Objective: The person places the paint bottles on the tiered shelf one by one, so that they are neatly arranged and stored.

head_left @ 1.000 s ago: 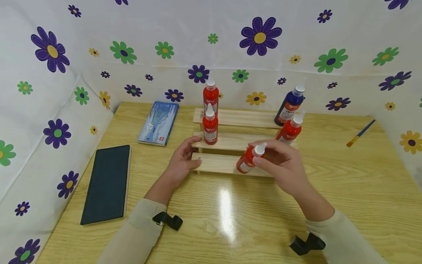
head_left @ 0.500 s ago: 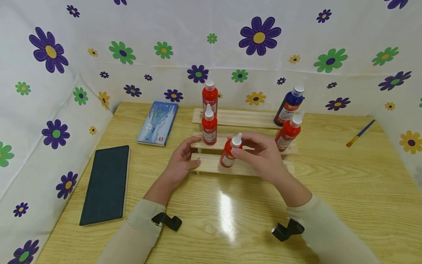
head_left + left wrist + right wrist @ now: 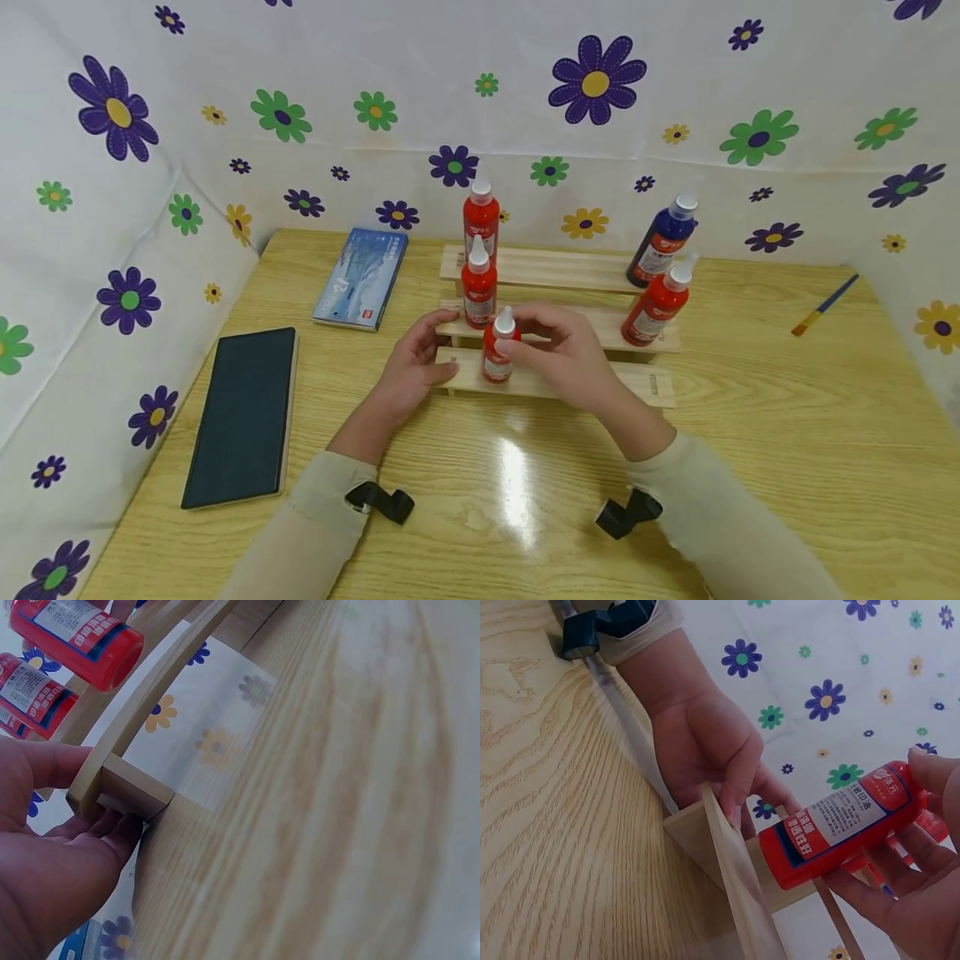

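Note:
In the head view my right hand [image 3: 566, 354] pinches a red ink bottle [image 3: 497, 360] with a white nozzle cap near its top. The bottle's base is at the left part of the lowest step of a wooden tiered rack [image 3: 570, 379]. In the right wrist view this red bottle [image 3: 840, 821] shows its printed label, and its base seems slightly off the plank. My left hand [image 3: 408, 367] grips the rack's left end, thumb on the front step. The left wrist view shows that hand [image 3: 67, 847] with fingers curled beneath the plank end [image 3: 94, 780].
Behind, red bottles [image 3: 479, 292] [image 3: 481, 218] stand at the left of the middle and top steps. At the right are another red bottle [image 3: 656, 310] and a dark blue bottle [image 3: 662, 242]. A blue box [image 3: 362, 279], dark notebook [image 3: 242, 421] and paintbrush [image 3: 823, 307] lie on the table.
My right hand has carried the red bottle leftward along the front step, from right of its middle to near its left end, and the bottle is more upright. My left hand stays put.

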